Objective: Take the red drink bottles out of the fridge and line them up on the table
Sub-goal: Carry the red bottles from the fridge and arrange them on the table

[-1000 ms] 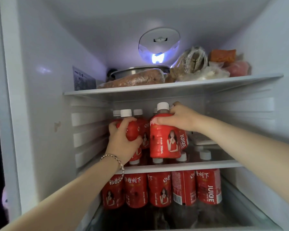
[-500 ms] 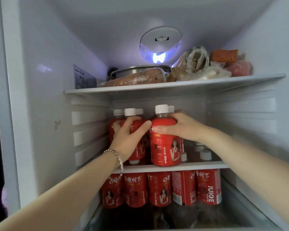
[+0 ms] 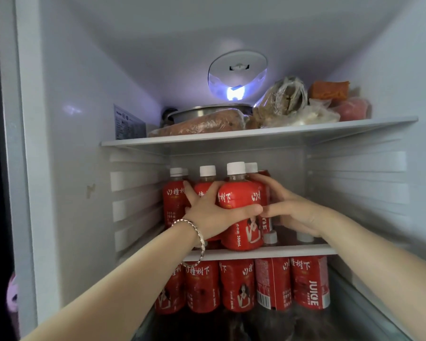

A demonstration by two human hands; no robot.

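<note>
Several red drink bottles with white caps stand on the fridge's middle shelf (image 3: pixel 293 251). The front bottle (image 3: pixel 239 195) is upright at the shelf's edge. My left hand (image 3: pixel 207 214) wraps its fingers round the bottle behind it (image 3: pixel 203 187), and its thumb lies across the front bottle. My right hand (image 3: pixel 290 212) curls round the right side of the front bottle and the one behind it (image 3: pixel 262 193), its thumb meeting my left thumb. Another bottle (image 3: pixel 174 203) stands at the far left. A row of the same bottles (image 3: pixel 236 284) fills the level below.
The top shelf (image 3: pixel 256 132) carries wrapped food (image 3: pixel 207 124), a metal pot (image 3: pixel 207 110) and bagged items (image 3: pixel 288 99). The fridge light (image 3: pixel 236 77) glows at the back. Ribbed walls close in both sides, and the right part of the middle shelf holds no upright bottles.
The front bottle came down from its lifted position onto the shelf. My left hand's bottle went from tilted to upright, and both hands closed in around the cluster.
</note>
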